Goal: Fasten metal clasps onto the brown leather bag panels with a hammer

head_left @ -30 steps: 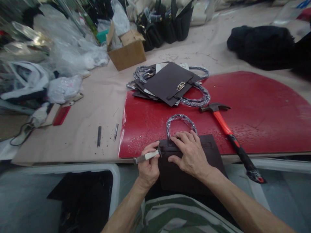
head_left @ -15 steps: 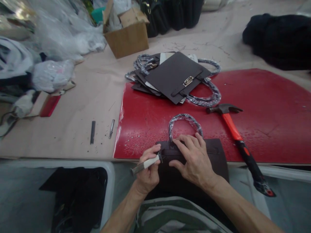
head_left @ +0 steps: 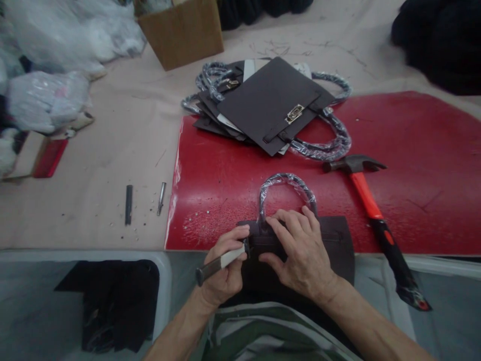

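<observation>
A dark brown bag panel (head_left: 338, 239) lies at the front edge of the red board, partly over my lap. Its looped handle (head_left: 287, 178), wrapped in clear plastic, stands up toward the back. My left hand (head_left: 224, 268) is closed around a short hand tool (head_left: 216, 266) with a dark metal end, a pale wrapped middle and a dark head at the panel's left side. The tool's exact kind is unclear. My right hand (head_left: 302, 250) lies on the panel, fingers spread and thumb apart, fingertips by the handle's base. Some of the panel is hidden under this hand.
On the red board (head_left: 413, 150), a claw hammer (head_left: 370, 203) lies right of the panel, overhanging the front edge. Behind is a stack of brown bag panels (head_left: 270, 105). A dark bar (head_left: 129, 204) and a metal punch (head_left: 161, 199) lie left. Plastic bins (head_left: 165, 281) stand below.
The view has moved closer and tilted down a little. The tool's dark end has swung slightly lower and left in my left hand. My right hand stays on the panel.
</observation>
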